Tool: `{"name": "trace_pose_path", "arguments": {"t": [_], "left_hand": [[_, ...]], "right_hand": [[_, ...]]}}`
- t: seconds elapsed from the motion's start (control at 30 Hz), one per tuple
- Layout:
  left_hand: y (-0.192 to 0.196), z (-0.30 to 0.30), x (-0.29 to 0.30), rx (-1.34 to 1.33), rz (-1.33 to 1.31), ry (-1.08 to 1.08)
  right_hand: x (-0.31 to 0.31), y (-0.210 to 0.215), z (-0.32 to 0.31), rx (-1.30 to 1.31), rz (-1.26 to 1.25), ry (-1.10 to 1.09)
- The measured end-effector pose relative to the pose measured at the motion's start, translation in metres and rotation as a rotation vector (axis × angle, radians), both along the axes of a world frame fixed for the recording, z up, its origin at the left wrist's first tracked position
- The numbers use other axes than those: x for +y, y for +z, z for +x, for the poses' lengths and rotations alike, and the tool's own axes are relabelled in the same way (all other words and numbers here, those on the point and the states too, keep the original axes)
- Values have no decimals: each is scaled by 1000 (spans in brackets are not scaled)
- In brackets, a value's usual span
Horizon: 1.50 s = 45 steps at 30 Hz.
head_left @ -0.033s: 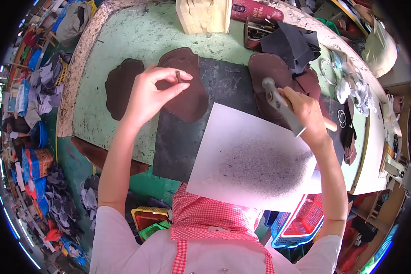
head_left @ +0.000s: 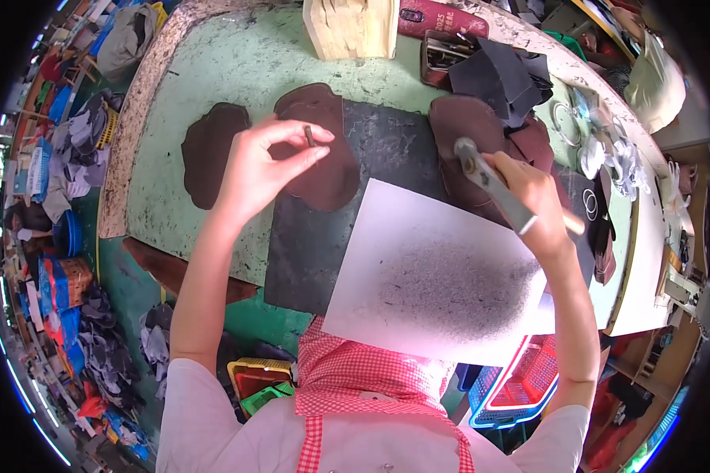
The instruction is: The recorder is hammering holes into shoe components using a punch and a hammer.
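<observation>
My left hand (head_left: 272,162) pinches a short dark rod (head_left: 309,136) between thumb and fingertips, above a brown leather-like piece (head_left: 331,177) with a rounded outline. To its left lies a similar brown piece (head_left: 209,158). My right hand (head_left: 535,201) is closed round the wooden handle of a hammer (head_left: 493,185). The grey metal hammer head is over another brown piece (head_left: 465,118) on the right. A white board (head_left: 371,268) with a dark speckled patch lies in front of me, overlapping a black mat (head_left: 304,252).
Beyond my hands, a wooden block (head_left: 351,30) stands on the green table (head_left: 170,225). At the back right are a box of tools (head_left: 442,59), dark scraps (head_left: 501,79) and plastic bags (head_left: 615,162). Blue and red baskets (head_left: 513,386) sit below the table edge.
The hammer and my right hand have shifted slightly right. My left hand has moved very little, still pinching the rod.
</observation>
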<state>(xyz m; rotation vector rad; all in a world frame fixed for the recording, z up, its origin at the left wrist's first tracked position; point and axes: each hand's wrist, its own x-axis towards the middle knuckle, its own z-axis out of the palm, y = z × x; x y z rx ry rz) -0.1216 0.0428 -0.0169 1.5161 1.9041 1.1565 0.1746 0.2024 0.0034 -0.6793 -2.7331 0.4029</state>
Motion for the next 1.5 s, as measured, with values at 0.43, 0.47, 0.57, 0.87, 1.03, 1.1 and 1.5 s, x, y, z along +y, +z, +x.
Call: {"name": "trace_pose_path", "arguments": {"t": [0.43, 0.47, 0.57, 0.87, 1.03, 1.1, 1.5], "left_hand": [[12, 72, 3, -520, -91, -245], [8, 75, 3, -522, -103, -237], [6, 88, 13, -628, -53, -309], [-6, 105, 27, -631, -154, -351], [-9, 107, 27, -604, -182, -370], [-10, 109, 26, -565, -151, -358], [-15, 111, 7, -161, 67, -313]], "right_hand": [[-102, 44, 40, -46, -554, 143], [-102, 51, 45, -220, -688, 21], [-102, 44, 48, -158, -711, -57], [-102, 32, 49, -44, -844, -127], [-98, 27, 55, 7, -877, -150], [-97, 29, 56, 37, -869, -225], [-91, 58, 38, 7, -488, -197]]}}
